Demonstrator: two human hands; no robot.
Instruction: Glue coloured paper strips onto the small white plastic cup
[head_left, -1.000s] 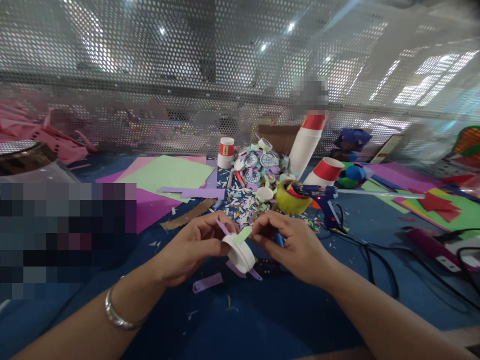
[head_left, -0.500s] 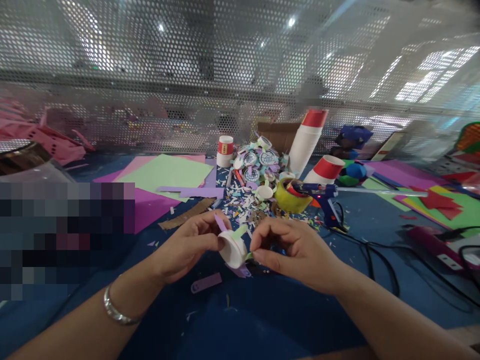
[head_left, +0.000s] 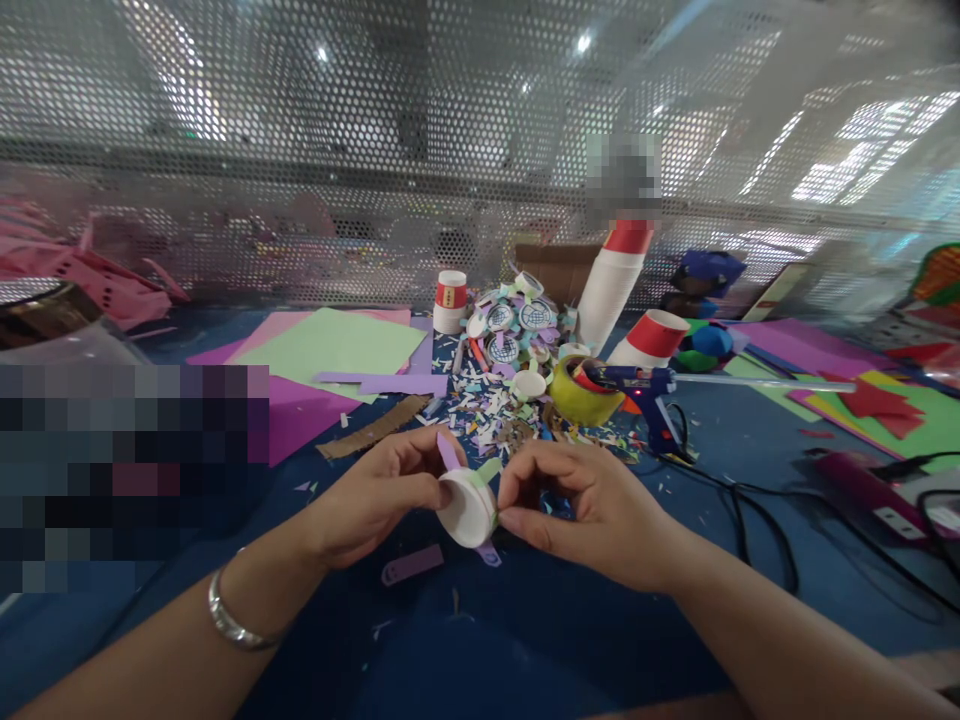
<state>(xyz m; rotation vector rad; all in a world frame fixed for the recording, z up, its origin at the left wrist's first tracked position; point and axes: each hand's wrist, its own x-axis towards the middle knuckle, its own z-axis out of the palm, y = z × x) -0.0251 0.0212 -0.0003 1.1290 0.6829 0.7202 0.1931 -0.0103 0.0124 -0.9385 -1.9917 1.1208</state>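
My left hand (head_left: 386, 492) grips a shallow white paper-cup base (head_left: 465, 512) by its left edge, thumb on the rim. Purple and light green paper strips stick out around this piece. At its right side, my right hand (head_left: 566, 505) has thumb and forefinger pinched at a small green strip (head_left: 494, 507), partly hidden by the fingertips. A loose purple paper strip (head_left: 412, 565) with a rounded end lies on the blue table just below. Beyond my hands is a heap of similar cup pieces (head_left: 517, 318), some with grid drawings, amid paper scraps (head_left: 487, 410).
A blue glue gun (head_left: 652, 395) rests by yellow tape (head_left: 589, 398), its cable running right to a power strip (head_left: 877, 500). Paper cups (head_left: 611, 290) stand stacked behind. Coloured sheets (head_left: 330, 345) lie left and right. A perforated metal screen (head_left: 375, 130) rises at the back.
The cup base has turned slightly in my fingers, so its round open face shows more toward me. The purple strip beneath it has shifted; my hands stay nearly in place.
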